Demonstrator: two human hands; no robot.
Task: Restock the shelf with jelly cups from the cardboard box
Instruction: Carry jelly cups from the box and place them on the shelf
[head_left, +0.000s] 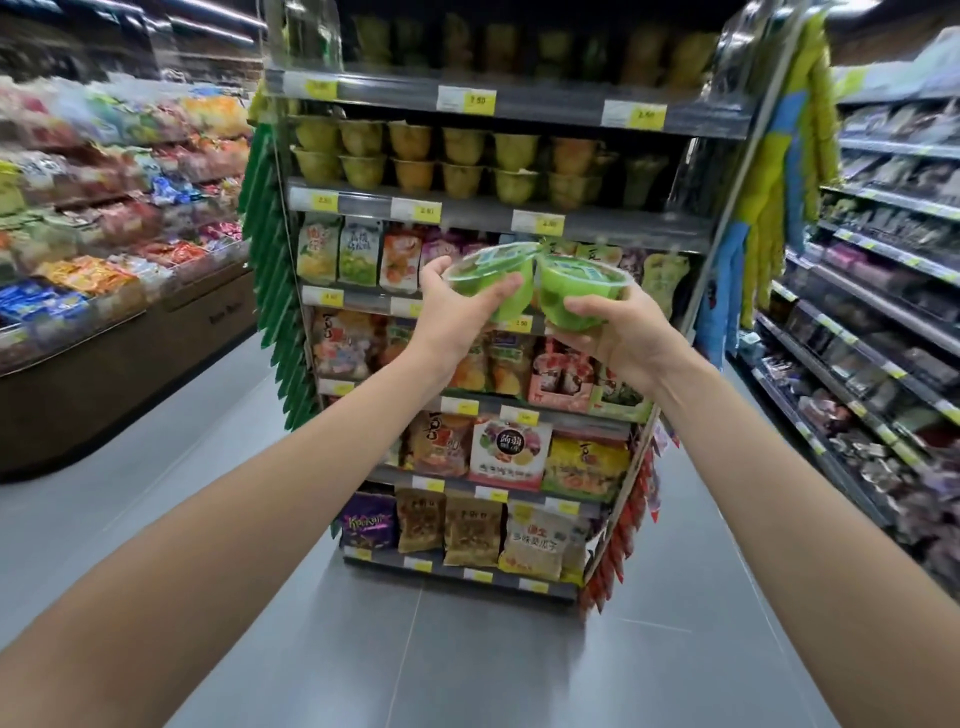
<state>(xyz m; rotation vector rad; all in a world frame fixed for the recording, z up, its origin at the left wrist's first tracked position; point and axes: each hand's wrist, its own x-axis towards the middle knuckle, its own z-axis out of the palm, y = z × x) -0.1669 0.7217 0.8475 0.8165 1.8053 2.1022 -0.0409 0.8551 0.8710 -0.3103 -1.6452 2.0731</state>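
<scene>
Both hands are up in front of the shelf (470, 211)! The left hand (460, 317) has its fingers (437, 267) curled round a green jelly cup (491, 275), tilted to the right. The right hand (621, 335) grips a second green cup (579, 291) from below, fingers (584, 307) wrapped snugly round its base. The two cups meet rim to rim between the fingertips. Just above the fingers sit stacked jelly cups (413, 156), two high; behind and below them hang bright snack bags (509, 452).
</scene>
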